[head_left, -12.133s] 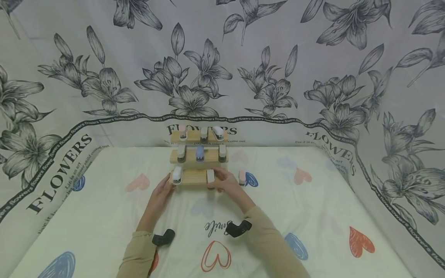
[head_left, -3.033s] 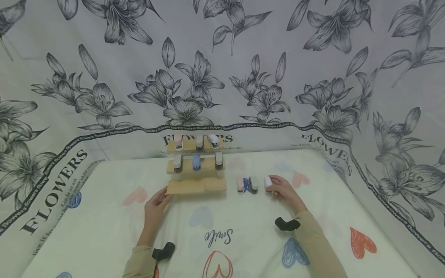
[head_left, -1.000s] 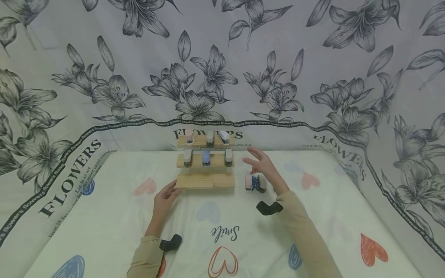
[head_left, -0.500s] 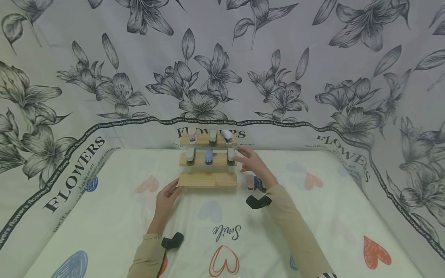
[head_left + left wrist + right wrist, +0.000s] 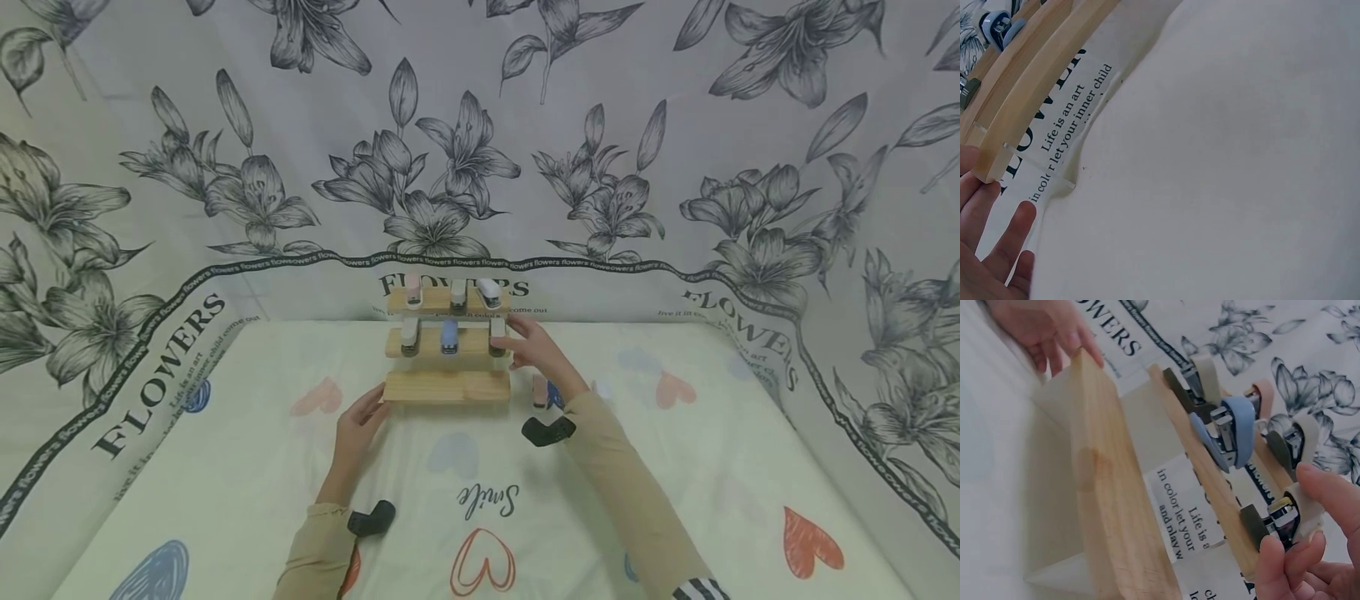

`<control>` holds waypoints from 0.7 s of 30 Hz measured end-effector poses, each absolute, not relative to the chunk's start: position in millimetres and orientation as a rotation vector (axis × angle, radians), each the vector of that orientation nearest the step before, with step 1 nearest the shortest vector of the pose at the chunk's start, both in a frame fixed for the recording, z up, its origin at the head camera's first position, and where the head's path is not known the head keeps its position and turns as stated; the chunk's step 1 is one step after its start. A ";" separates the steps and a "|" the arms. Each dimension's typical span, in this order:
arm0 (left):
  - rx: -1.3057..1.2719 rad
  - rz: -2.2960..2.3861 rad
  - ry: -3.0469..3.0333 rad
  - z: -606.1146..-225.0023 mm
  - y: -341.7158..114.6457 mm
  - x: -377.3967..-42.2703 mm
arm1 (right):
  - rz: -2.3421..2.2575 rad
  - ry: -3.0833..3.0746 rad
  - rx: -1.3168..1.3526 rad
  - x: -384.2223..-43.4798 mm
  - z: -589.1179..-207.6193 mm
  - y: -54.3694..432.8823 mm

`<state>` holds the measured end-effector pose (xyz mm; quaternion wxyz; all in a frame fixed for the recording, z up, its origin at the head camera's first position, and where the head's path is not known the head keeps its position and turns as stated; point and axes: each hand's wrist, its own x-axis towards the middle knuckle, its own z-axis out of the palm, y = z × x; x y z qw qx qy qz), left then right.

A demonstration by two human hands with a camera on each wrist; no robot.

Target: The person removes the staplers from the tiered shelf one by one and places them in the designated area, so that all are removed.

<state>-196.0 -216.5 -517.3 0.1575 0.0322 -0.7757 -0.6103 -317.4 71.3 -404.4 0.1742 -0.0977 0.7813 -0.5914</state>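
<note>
A three-tier wooden display rack [image 5: 446, 387] stands at the table's back. My left hand [image 5: 360, 425] holds the left end of its lowest shelf, thumb above and fingers below in the left wrist view. On the middle shelf sit a grey mini stapler [image 5: 410, 335], a blue mini stapler [image 5: 448, 336] and, at the right end, a pale-topped mini stapler [image 5: 497, 327]. My right hand [image 5: 543, 348] pinches that last one between thumb and fingers; its dark base [image 5: 1254, 525] still overlaps the shelf in the right wrist view. The bottom shelf carries nothing.
The top shelf holds a pink stapler [image 5: 413, 292], a grey stapler [image 5: 458, 296] and a tilted white stapler [image 5: 489, 292]. On the table right of the rack are a pink stapler [image 5: 540, 390] and a white one [image 5: 600, 388], partly behind my right forearm.
Two staplers left the bottom shelf; they stand on the table at right. My right hand let go of the white stapler there, then moved left to the middle shelf's right-end stapler. My left hand stays.
</note>
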 end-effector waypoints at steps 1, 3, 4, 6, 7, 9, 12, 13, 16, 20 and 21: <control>0.095 -1.742 -2.225 -516.7 -216.0 -196.3 | -1.683 2.211 -0.286 -317.3 -404.7 71.3; 0.091 -1.738 -2.226 -515.7 -215.4 -196.4 | -1.695 2.201 -0.308 -317.0 -405.6 71.0; 0.095 -1.734 -2.227 -515.3 -215.2 -196.3 | -1.699 2.200 -0.316 -316.6 -406.0 70.6; 0.097 -1.726 -2.228 -514.9 -215.3 -195.9 | -1.704 2.201 -0.323 -315.9 -407.2 69.6; 0.099 -1.721 -2.227 -514.8 -215.5 -195.9 | -1.705 2.206 -0.321 -315.6 -407.5 69.1; 0.095 -1.717 -2.219 -515.0 -215.8 -196.1 | -1.714 2.212 -0.316 -314.6 -407.9 68.5; 0.080 -1.715 -2.218 -515.6 -215.5 -196.7 | -1.744 2.207 -0.321 -312.9 -408.4 69.3; 0.078 -1.716 -2.215 -515.4 -215.1 -196.6 | -1.758 2.199 -0.325 -312.3 -408.7 69.6; 0.075 -1.726 -2.217 -514.5 -214.3 -196.3 | -1.784 2.177 -0.336 -310.6 -409.5 71.6; 0.095 -1.747 -2.219 -513.1 -214.1 -195.5 | -1.748 2.188 -0.320 -307.6 -410.4 74.9; 0.101 -1.750 -2.220 -512.8 -214.2 -195.2 | -1.737 2.194 -0.314 -306.6 -410.5 75.8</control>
